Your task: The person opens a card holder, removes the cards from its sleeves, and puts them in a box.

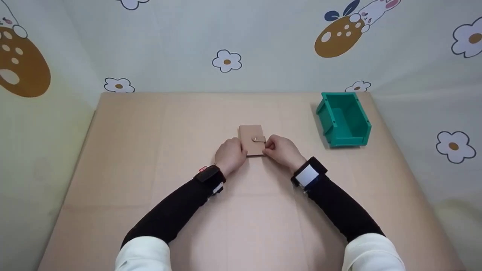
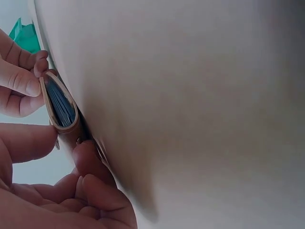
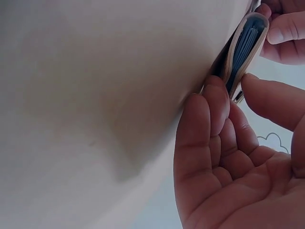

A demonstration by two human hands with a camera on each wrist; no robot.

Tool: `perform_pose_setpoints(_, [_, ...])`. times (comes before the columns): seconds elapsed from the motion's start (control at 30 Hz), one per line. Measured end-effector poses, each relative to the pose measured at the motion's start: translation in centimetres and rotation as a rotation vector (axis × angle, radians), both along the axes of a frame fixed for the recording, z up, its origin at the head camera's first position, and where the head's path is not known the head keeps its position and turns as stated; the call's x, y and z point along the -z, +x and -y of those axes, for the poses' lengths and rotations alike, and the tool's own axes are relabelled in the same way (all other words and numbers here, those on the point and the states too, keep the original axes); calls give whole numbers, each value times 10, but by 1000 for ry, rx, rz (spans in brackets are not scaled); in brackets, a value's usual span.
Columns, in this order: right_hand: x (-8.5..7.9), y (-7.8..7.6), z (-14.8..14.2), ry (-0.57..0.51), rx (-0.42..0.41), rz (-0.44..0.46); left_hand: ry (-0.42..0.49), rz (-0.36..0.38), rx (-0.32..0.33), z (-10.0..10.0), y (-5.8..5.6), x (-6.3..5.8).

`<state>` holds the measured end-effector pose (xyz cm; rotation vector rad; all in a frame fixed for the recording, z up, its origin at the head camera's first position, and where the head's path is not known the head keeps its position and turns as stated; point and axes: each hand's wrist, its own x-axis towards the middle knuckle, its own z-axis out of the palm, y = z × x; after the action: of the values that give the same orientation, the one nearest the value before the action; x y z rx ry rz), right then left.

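I have the wallet (image 1: 248, 146) on the table (image 1: 188, 124), directly between the two hands, its long axis running away from the person. Any move from here turns, I judge, on its two long sides: the spine (image 2: 71, 135) faces the left hand (image 1: 231, 155), while the opening edge and the snap strap (image 1: 259, 139) face the right hand (image 1: 283, 151). Neither hand is nearer; both touch it. My left wrist view shows that hand pinching the spine side near the bottom corner, thumb on the cover, a fingertip low against the spine; my right wrist view shows the other pinching the opening side, thumb above and fingers below. Whether the wallet is slightly raised, I cannot tell. Its bottom end shows dark inner leaves (image 2: 61, 106). The green bin (image 1: 348, 143) stands apart, beyond the right hand and to its right. I can read no brand on the wallet. A red tag (image 1: 203, 169) on the left wristband (image 1: 208, 175) carries pale marks too small to make out, and the white patch (image 1: 307, 175) on the right wristband (image 1: 317, 165) shows me no legible writing.
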<state>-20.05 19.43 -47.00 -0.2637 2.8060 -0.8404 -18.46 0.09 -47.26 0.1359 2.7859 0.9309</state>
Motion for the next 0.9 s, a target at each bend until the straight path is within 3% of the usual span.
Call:
perform_pose_setpoints(0.67, [-3, 1, 1, 42, -57, 19, -79, 17, 19, 2, 0, -4])
perform_pose_setpoints(0.9, [-15, -12, -2, 100, -18, -63, -88, 26, 21, 2, 0, -4])
